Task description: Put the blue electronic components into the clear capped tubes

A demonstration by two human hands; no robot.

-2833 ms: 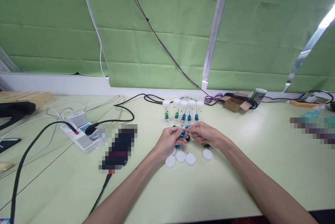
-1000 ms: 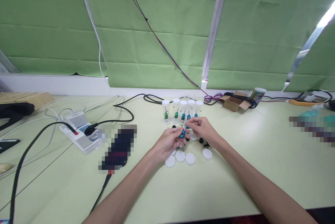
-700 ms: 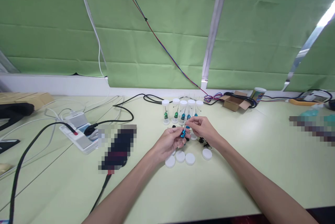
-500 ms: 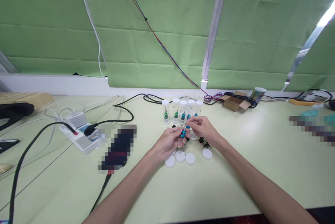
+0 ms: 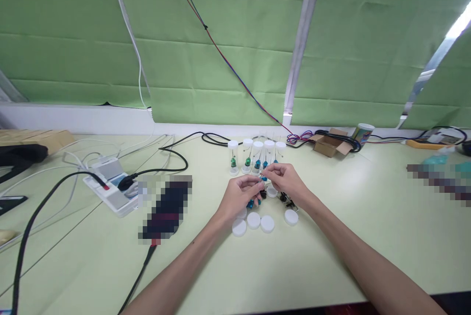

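Note:
My left hand [image 5: 243,195] is closed, thumb and fingers pinching a thin metal rod [image 5: 261,177] near the tips of my other hand. From the right, my right hand [image 5: 285,182] pinches the same rod; its ends are mostly covered. Under my left fingers a small blue part [image 5: 250,204] shows, partly hidden. Small black parts [image 5: 283,197] lie below my right hand. Several loose white caps [image 5: 253,220] lie flat in front of my hands. Just behind them stand several clear tubes [image 5: 233,158] with white lids, holding green or blue parts with thin wires.
On the left are a white power strip [image 5: 117,202] with plugs, black cables [image 5: 184,158] and a blurred dark device [image 5: 167,209]. At the back right sit an open cardboard box [image 5: 329,145] and a can [image 5: 362,133]. A green blind [image 5: 221,74] hangs behind the table.
My left hand has turned over, palm down, and its fingertips have come up to the right hand's. The blue part seen in its fingers before is out of sight there.

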